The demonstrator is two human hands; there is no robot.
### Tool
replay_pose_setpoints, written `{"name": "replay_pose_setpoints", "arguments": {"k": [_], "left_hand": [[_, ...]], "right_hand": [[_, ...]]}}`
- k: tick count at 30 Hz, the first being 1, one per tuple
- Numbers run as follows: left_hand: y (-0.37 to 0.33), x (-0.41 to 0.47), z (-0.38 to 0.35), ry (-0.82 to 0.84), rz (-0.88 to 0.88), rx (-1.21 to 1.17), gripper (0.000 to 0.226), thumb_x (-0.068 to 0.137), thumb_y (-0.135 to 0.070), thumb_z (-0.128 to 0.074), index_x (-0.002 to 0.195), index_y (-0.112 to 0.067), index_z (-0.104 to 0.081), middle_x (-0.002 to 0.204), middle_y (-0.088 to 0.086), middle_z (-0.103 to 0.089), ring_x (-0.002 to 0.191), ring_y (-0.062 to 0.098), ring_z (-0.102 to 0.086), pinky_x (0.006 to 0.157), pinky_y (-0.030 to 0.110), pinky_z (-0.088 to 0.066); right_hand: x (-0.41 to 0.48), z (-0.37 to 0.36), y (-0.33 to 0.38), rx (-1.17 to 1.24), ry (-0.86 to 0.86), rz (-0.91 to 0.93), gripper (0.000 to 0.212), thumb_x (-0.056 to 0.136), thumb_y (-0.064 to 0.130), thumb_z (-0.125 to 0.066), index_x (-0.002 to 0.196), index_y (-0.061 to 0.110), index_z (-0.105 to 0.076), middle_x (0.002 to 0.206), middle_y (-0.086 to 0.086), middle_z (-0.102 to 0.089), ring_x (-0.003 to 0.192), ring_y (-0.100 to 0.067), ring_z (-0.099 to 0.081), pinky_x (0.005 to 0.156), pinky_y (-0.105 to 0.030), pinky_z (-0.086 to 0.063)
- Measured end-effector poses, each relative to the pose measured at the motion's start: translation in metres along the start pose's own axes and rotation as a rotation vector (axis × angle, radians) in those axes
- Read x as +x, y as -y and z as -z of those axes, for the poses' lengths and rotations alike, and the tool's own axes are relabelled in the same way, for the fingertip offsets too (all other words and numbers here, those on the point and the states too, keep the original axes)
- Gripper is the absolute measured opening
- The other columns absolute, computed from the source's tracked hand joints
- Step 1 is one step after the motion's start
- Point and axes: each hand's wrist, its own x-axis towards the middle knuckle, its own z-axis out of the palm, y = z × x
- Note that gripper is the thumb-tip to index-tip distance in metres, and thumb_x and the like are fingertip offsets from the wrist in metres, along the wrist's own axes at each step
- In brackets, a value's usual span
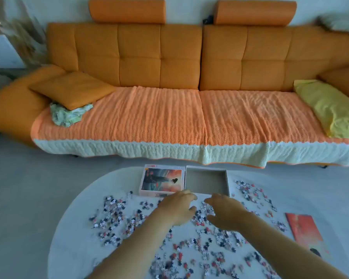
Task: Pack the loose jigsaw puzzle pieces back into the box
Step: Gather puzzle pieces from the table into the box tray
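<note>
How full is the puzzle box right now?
Empty. The open box shows only its bare grey bottom; its lid lies beside it, and the puzzle pieces lie scattered on the table.

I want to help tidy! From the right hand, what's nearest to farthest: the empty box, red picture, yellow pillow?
1. Empty box: just beyond the right hand.
2. Red picture: at the table's right side.
3. Yellow pillow: far away on the sofa.
</note>
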Motion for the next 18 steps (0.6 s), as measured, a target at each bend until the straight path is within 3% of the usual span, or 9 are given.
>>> {"name": "replay_pose_setpoints", "arguments": {"k": [4,7,10,14,18], "left_hand": [[0.013,0.030,-0.059,0.029,-0.065,0.116,0.054,0.097,-0.031,-0.046,0.148,-0.020,-0.034,0.151,-0.001,-0.034,0.139,0.021,-0.030,0.109,0.042,-0.035],[0.020,0.044,-0.097,-0.057,-0.149,0.183,0.058,0.097,-0.031,-0.045,0.151,-0.020,-0.026,0.155,-0.001,-0.024,0.141,0.021,-0.024,0.114,0.041,-0.027],[0.031,0.052,-0.121,-0.144,-0.184,0.258,0.065,0.097,-0.045,-0.041,0.153,-0.021,-0.017,0.159,-0.002,-0.016,0.145,0.019,-0.014,0.119,0.040,-0.015],[0.037,0.053,-0.138,-0.269,-0.247,0.217,0.051,0.094,-0.036,-0.048,0.142,-0.020,-0.039,0.142,-0.002,-0.036,0.133,0.019,-0.028,0.113,0.036,-0.026],[0.032,0.043,-0.145,-0.292,-0.258,0.105,0.040,0.093,-0.023,-0.054,0.133,-0.017,-0.052,0.124,-0.004,-0.047,0.120,0.015,-0.038,0.104,0.035,-0.038]], "right_hand": [[0.022,-0.058,-0.024,-0.255,-0.079,-0.016,0.068,0.086,0.059,-0.040,0.144,0.023,-0.032,0.146,-0.006,-0.033,0.130,-0.026,-0.038,0.104,-0.042,-0.038],[0.032,-0.094,-0.035,-0.253,-0.167,0.033,0.068,0.089,0.053,-0.042,0.148,0.024,-0.025,0.153,-0.004,-0.026,0.137,-0.025,-0.031,0.109,-0.042,-0.033],[0.039,-0.111,-0.042,-0.225,-0.234,0.060,0.067,0.093,0.049,-0.041,0.151,0.023,-0.020,0.158,-0.003,-0.019,0.144,-0.023,-0.022,0.115,-0.041,-0.025],[0.041,-0.129,-0.042,-0.117,-0.323,0.056,0.051,0.091,0.043,-0.045,0.138,0.026,-0.040,0.139,0.003,-0.040,0.129,-0.021,-0.038,0.105,-0.036,-0.037],[0.029,-0.134,-0.040,0.038,-0.312,0.061,0.041,0.089,0.031,-0.051,0.130,0.029,-0.052,0.128,0.005,-0.046,0.122,-0.017,-0.041,0.103,-0.032,-0.039]]}}
